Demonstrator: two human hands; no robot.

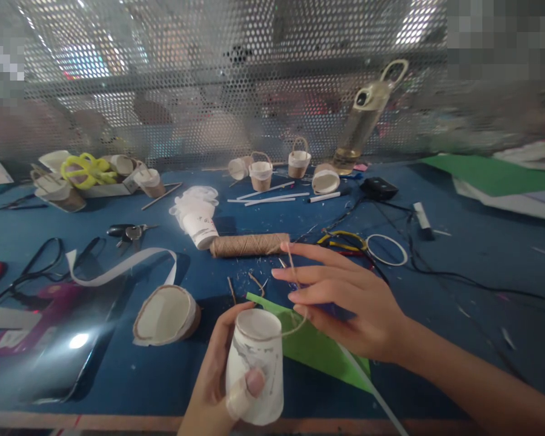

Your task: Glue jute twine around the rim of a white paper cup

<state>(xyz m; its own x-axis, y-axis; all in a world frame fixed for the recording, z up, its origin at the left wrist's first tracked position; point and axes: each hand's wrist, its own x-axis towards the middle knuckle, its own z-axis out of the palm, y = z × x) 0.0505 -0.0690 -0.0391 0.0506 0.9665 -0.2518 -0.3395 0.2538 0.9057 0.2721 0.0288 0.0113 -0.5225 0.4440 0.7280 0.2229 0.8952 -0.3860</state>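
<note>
My left hand (pixel 215 369) is wrapped round a white paper cup (pixel 271 369), upside down, its side smudged grey. Thin brown twine (pixel 295 329) circles the cup near its upturned base. From there the strand runs to my right hand (pixel 358 303), whose fingers are spread with the twine held across them near the tips. A spool of twine (pixel 249 245) lies just beyond, its far end by my index fingertip. Beneath both hands is a green sheet (pixel 313 351). Left of the cup, another cup (pixel 168 315) wrapped in brown lies tilted, its mouth facing me.
Small cup baskets with twine handles (pixel 261 175) line the back by a perforated metal screen (pixel 245 115). A water bottle (pixel 361 121) leans there. Yellow scissors (pixel 88 169), keys (pixel 131 232), a stuffed white cup (pixel 197 224), a glue gun (pixel 40 315) and black cables (pixel 458 281) lie about.
</note>
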